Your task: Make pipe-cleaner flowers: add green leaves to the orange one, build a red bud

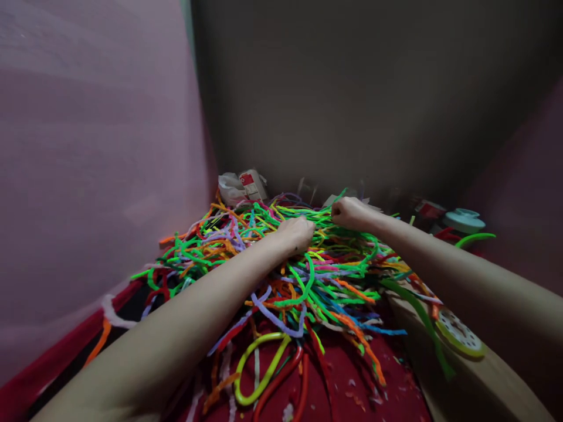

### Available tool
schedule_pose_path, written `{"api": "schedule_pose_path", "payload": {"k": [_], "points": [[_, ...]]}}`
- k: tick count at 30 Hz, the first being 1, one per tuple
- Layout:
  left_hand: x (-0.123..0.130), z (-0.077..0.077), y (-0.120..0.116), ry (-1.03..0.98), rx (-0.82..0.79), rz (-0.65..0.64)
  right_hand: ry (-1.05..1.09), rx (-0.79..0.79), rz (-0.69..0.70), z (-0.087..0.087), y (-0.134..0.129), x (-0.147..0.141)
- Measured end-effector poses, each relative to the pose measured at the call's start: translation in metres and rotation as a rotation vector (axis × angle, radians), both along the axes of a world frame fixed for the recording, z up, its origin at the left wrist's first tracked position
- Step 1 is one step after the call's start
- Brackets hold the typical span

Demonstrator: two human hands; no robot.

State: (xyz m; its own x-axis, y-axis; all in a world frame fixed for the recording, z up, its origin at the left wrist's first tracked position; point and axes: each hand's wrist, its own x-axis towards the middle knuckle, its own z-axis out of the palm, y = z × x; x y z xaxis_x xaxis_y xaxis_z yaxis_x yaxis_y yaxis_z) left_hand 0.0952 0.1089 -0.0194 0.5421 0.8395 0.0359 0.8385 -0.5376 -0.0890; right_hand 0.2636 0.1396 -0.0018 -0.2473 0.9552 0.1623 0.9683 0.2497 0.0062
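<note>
A big tangled pile of fuzzy coloured stems [347, 287], green, orange, purple, red and other colours, covers a red cloth. Over its middle is my left hand [298, 234], its fingers curled closed among green stems. Further right, at the back of the pile, my right hand [347, 212] is also closed, beside green stems. What either hand grips, if anything, is too small and hidden to make out. A yellow loop [263, 369] hangs at the pile's front edge, next to red loops.
Behind the pile on the left lie a white plastic bag [231, 189] and a red-and-white package [253, 184]. At the right are a pale green lidded container [465, 220] and a yellow-rimmed disc with holes [460, 333]. A pink wall [101, 146] borders the left.
</note>
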Motion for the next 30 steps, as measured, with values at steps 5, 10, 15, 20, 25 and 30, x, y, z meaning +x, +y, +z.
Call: {"api": "schedule_pose_path", "payload": {"k": [5, 10, 15, 20, 25, 30], "points": [[0.001, -0.006, -0.001, -0.007, 0.026, 0.041, -0.047, 0.102, 0.019, -0.009, -0.003, -0.008], [0.002, -0.009, -0.002, -0.008, 0.024, 0.041, -0.096, 0.153, 0.033, -0.014, 0.0, -0.014], [0.001, -0.01, -0.001, -0.012, 0.018, 0.046, -0.143, 0.086, 0.007, -0.021, 0.008, -0.016], [0.001, -0.013, 0.003, -0.035, 0.018, 0.041, -0.158, 0.073, 0.024, -0.021, 0.005, -0.017], [-0.002, -0.015, 0.014, -0.073, -0.011, 0.024, -0.092, 0.177, 0.015, -0.004, -0.007, -0.015], [-0.006, -0.018, 0.021, -0.092, -0.049, 0.024, 0.139, 0.437, -0.034, 0.038, -0.014, -0.002]]}}
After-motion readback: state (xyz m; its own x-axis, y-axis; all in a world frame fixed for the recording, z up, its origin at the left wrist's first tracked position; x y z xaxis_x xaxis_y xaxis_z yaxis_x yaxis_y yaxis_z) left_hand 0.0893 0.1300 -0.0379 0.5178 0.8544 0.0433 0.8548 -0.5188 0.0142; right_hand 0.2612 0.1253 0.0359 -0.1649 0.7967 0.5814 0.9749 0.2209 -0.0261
